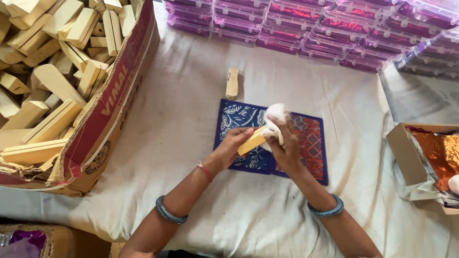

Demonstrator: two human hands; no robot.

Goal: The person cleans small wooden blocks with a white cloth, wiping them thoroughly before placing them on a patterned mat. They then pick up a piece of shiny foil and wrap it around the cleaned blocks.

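Your left hand [233, 147] grips a wooden block [252, 141] over the patterned mat [306, 143] while your right hand [282, 143], closed on a white cloth [274, 114], wipes it; one block [232, 83] lies beyond the mat, and many fill the cardboard box [110, 110].

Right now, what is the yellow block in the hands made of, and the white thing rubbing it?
The block, held by the left hand, looks like pale, unpainted wood: flat-cut faces, the same tan as the pieces in the cardboard box. The white thing in the right hand looks like soft cloth, since it bunches and folds; it could be cotton wadding.
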